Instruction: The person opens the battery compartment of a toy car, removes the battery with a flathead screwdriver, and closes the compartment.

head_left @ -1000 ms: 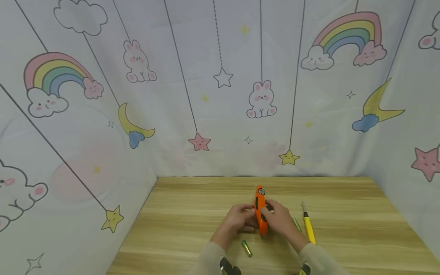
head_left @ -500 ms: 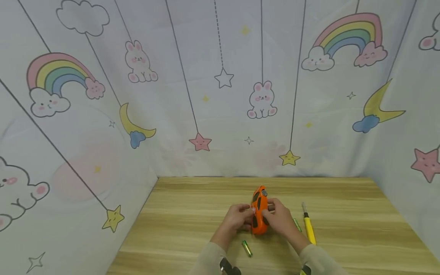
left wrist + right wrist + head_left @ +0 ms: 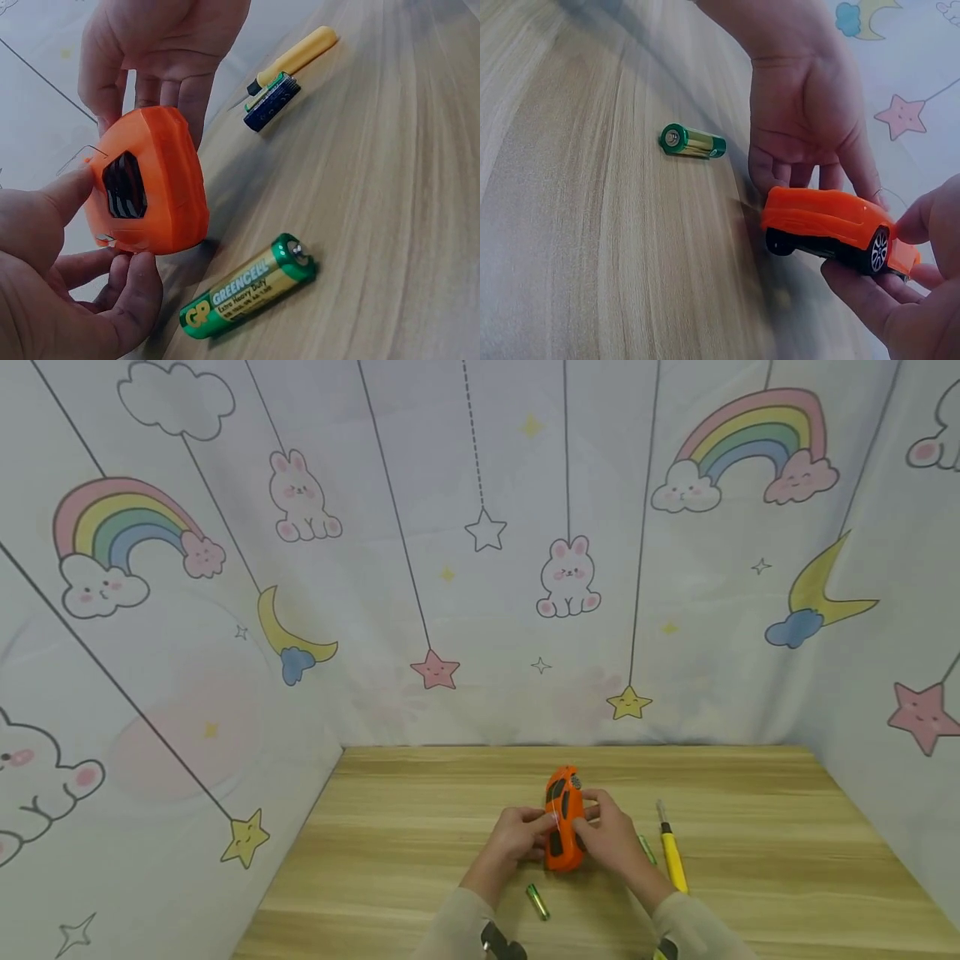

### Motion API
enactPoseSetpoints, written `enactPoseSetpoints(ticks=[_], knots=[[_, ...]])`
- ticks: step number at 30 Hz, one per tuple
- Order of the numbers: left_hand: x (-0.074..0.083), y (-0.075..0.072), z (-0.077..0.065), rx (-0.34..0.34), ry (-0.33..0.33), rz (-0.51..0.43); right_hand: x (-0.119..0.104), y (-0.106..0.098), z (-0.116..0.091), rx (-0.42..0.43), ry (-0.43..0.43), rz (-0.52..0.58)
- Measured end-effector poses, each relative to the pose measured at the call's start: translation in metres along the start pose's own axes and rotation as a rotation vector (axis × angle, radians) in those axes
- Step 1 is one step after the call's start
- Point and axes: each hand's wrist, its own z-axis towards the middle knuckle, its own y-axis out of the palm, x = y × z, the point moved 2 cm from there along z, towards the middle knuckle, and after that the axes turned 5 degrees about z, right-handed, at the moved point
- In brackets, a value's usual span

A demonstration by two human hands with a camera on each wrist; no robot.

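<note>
Upright above the table, an orange toy car (image 3: 573, 827) with dark windows is held between both hands. My left hand (image 3: 516, 835) pinches its left side, thumb on the roof side and fingers beneath. My right hand (image 3: 611, 833) grips the other side, near the wheels. In the left wrist view a thin wire (image 3: 82, 154) shows by the left thumb. The right wrist view shows a spoked wheel (image 3: 878, 251) and part of the dark underside. A green and gold battery (image 3: 537, 902) lies on the table below my left hand.
Beyond my right wrist lie a green battery (image 3: 647, 850), partly hidden, and a yellow-handled screwdriver (image 3: 673, 856). In the left wrist view a dark blue battery (image 3: 271, 105) shows beside green. A printed cloth wall (image 3: 480, 710) stands behind the wooden table (image 3: 405, 843).
The toy car has been rolled from its side, so that its roof and windows now face the head camera more. Both hands have stayed in nearly the same place.
</note>
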Motion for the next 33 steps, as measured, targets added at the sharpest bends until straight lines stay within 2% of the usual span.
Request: enactPoseSetpoints(ticks=[16, 33], knots=[[0.0052, 0.0026, 0.0032, 0.06, 0.027, -0.054, 0.0027, 0.0002, 0.0032, 0.001, -0.008, -0.015], [0.0081, 0.0021, 0.0045, 0.022, -0.004, -0.047, 0.0061, -0.0051, 0.0026, 0.007, -0.01, -0.049]])
